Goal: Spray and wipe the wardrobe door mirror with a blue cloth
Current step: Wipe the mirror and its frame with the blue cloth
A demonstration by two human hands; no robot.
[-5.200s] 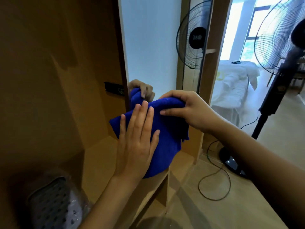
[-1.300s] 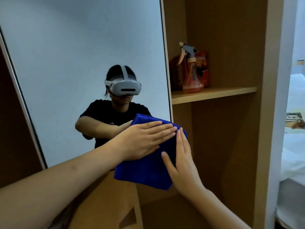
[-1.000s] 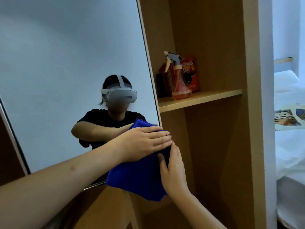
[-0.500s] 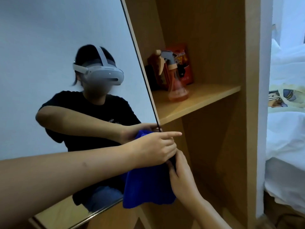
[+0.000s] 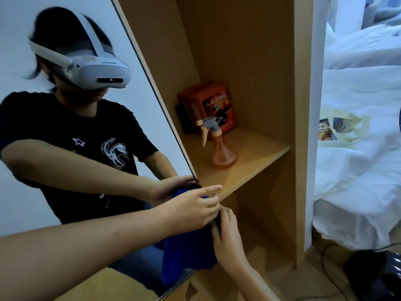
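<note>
Blue cloth held at the mirror's edge

The soft, limp blue cloth [image 5: 188, 255], low centre, was gripped at its bunched top by the curled left hand [image 5: 191, 210] and right hand [image 5: 225, 240] against the mirror [image 5: 141, 101]; the spray bottle [image 5: 219, 146] was left on the shelf [image 5: 256, 161].

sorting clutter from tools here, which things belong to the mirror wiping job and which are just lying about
For the job: blue cloth, mirror, spray bottle, left hand, right hand.

Lying about: red box, shelf, bed.
</note>
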